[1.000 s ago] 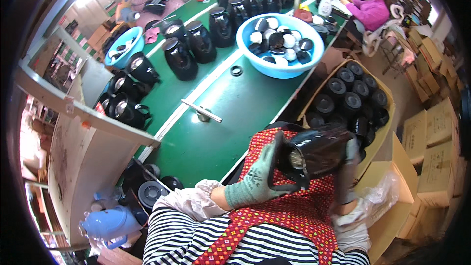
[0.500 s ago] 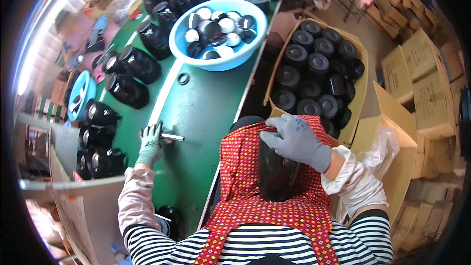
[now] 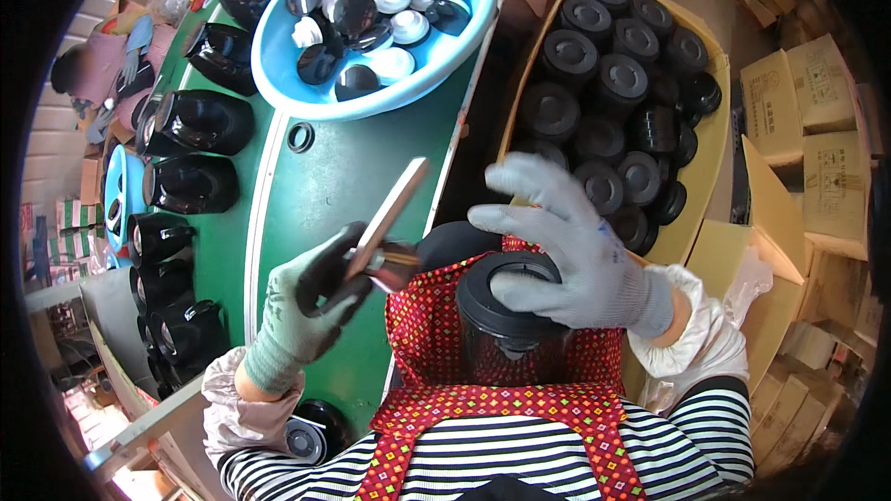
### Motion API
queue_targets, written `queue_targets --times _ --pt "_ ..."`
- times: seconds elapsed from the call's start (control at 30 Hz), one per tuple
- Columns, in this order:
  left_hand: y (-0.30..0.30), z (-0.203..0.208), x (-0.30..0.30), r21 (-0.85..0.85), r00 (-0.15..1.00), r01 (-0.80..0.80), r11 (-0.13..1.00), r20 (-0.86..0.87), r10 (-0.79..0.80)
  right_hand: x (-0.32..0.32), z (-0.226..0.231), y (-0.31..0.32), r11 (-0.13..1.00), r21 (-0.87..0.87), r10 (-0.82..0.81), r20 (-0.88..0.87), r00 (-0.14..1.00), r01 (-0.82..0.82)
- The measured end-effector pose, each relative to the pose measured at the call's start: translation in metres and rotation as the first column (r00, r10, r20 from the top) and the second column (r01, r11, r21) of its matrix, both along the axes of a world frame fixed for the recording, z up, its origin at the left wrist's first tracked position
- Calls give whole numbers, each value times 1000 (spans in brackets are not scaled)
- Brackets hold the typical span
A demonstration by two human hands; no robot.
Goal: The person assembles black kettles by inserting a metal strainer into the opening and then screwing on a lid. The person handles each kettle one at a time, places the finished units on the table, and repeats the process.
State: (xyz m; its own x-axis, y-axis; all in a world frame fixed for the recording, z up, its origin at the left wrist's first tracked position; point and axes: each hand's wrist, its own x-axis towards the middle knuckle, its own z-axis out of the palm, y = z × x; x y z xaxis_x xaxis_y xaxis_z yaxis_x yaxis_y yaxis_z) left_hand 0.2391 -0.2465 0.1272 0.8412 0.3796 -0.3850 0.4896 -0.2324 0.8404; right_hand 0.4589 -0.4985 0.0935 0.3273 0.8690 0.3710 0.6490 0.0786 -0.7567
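Note:
My left hand (image 3: 311, 301), in a pale green glove with dark fingers, is closed round a hand tool with a long flat bar (image 3: 394, 204) and a shiny metal end (image 3: 393, 265). It is raised over the table's edge, left of my lap. A dark, see-through container with a black round lid (image 3: 473, 301) stands in my lap against the red patterned apron (image 3: 427, 325). Over that lid is my right hand (image 3: 585, 255) in a grey glove, fingers spread and thumb at the lid's top. The container's lower part is hard to make out.
A blue basin (image 3: 278, 83) of black-and-white lids stands on the green table (image 3: 371, 144) near a small black ring (image 3: 301, 137). Glossy black vessels (image 3: 206, 121) line the left. At right, a carton (image 3: 710, 144) holds several black-lidded containers (image 3: 622, 77); more boxes (image 3: 831, 176) lie beyond.
My left hand has picked the tool up off the table and brought it towards my lap. My right hand has spread its fingers, and the container's lid has come into view.

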Motion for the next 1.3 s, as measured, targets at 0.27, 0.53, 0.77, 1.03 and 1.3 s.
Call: queue_targets --times 0.27,0.53,0.77,1.03,1.3 --pt "-37 74 121 222 773 632 742 -126 -621 56 -27 27 998 40 37 176 984 -44" --pt "-67 44 139 281 657 672 685 200 -726 49 -56 -2 1000 19 -11 -99 995 13" --pt "-75 39 127 174 760 576 799 248 -601 32 -41 -23 993 -94 -61 60 996 67" --pt "-60 13 125 231 860 487 842 40 -508 13 -17 -33 947 -221 -219 87 972 233" --pt "-12 -112 141 210 709 570 795 363 -604 5 44 -33 925 -364 29 356 934 111"
